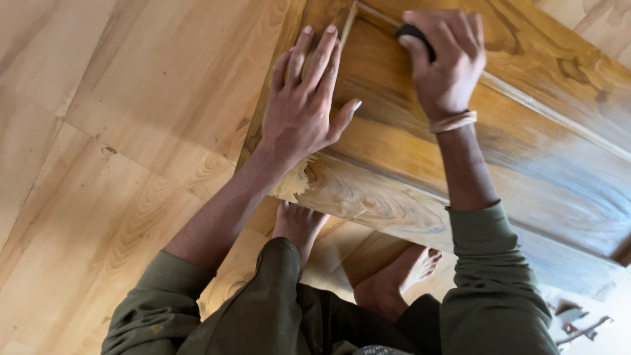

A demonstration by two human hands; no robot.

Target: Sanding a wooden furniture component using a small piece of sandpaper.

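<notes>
**Two hands on a wooden door panel**

Head view, looking down. The left hand (303,108) lies flat on the wooden door (420,164), palm down, fingers spread and pointing up the frame, thumb out to the side; its grip pinches nothing. It sits on the door's left frame strip, just beside the recessed panel edge.

The right hand (445,62) is higher up, near the moulding that runs along the panel. Its grip is pressed together around a small dark pad (415,34), most of it hidden under the fingers; the pad touches the wood. A pale band (453,121) circles that wrist.

Both arms wear olive-green sleeves (493,283), pushed up the forearms. Two bare feet (394,273) stand below the door's lower edge on light wooden boards (98,164). The door shows darker, glossier grain than the boards around it.
</notes>
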